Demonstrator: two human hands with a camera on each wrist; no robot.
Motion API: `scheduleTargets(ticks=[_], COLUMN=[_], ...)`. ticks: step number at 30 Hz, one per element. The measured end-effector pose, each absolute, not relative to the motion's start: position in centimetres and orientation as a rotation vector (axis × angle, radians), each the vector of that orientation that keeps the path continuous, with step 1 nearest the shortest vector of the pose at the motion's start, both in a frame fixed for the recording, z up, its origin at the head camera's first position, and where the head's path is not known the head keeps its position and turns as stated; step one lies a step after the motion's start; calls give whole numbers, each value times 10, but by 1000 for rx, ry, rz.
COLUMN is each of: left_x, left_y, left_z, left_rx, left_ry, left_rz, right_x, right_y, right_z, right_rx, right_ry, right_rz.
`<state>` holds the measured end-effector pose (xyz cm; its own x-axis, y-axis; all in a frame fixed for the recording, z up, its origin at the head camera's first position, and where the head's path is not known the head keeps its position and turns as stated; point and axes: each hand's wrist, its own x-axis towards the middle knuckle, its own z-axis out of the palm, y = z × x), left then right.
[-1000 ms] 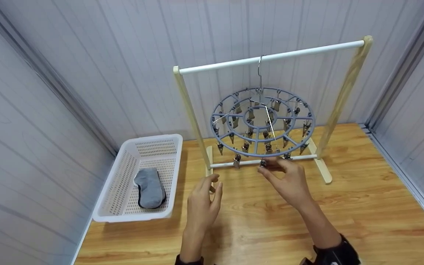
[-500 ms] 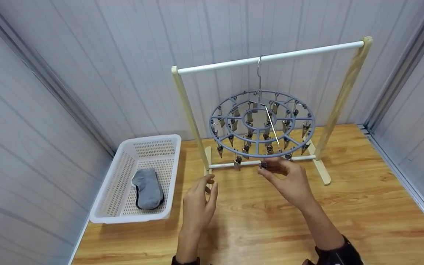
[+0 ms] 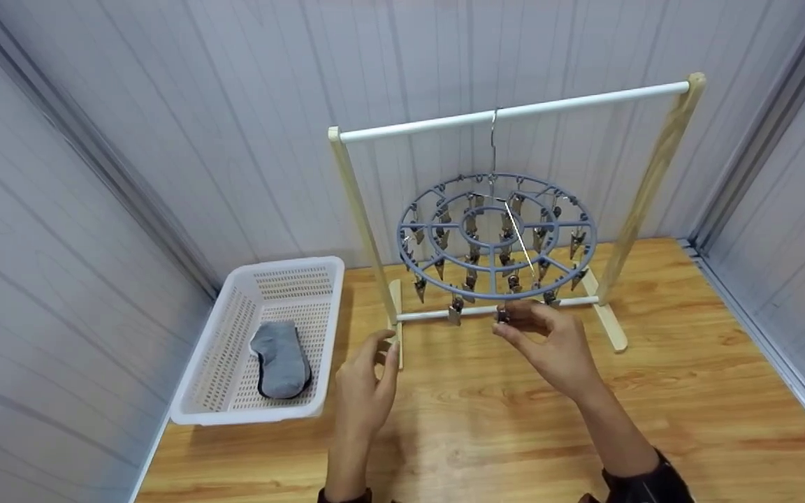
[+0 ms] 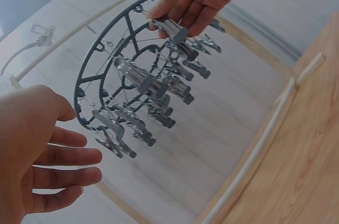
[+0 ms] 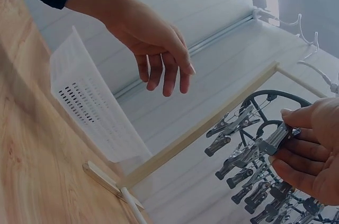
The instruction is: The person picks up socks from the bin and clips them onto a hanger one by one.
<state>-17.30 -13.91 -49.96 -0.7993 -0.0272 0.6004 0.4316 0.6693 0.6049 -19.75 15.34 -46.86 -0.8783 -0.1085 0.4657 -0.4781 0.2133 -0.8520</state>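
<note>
A round blue-grey clip hanger [image 3: 492, 281] hangs by its metal hook from a drying stand, with several metal clips dangling from its rings. My right hand [image 3: 557, 348] pinches one metal clip [image 3: 503, 316] at the front rim between thumb and fingers, also seen in the right wrist view as a clip [image 5: 276, 138] lying along the fingertips. My left hand [image 3: 363, 385] is held in the air near the stand's left post, fingers loosely bent with nothing in them. In the left wrist view, the left hand [image 4: 39, 152] is beside the hanger's ring, apart from the held clip.
On the left stands a white perforated basket [image 3: 249, 418] holding a grey, dark-edged padded item [image 3: 282, 360] shaped like a sleep mask. The stand has a white top bar [image 3: 584, 103], wooden posts and feet on a wood-grain surface [image 3: 486, 433]. Pale panel walls enclose the sides and back.
My left hand has drifted left, away from the hanger. The right hand keeps its pinch on the clip, and the hanger's tilt has shifted slightly.
</note>
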Motion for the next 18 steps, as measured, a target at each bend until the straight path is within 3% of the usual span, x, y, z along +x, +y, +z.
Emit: scheduleTargets(ticks=[18], left_x=[-171], left_y=[-153], left_z=[-493], left_rx=[-235], left_ry=[-2294], left_rz=[-1068], right_x=[-199], right_y=[151], right_z=[-468], right_rx=[541], right_ry=[-2212], right_rz=[1695])
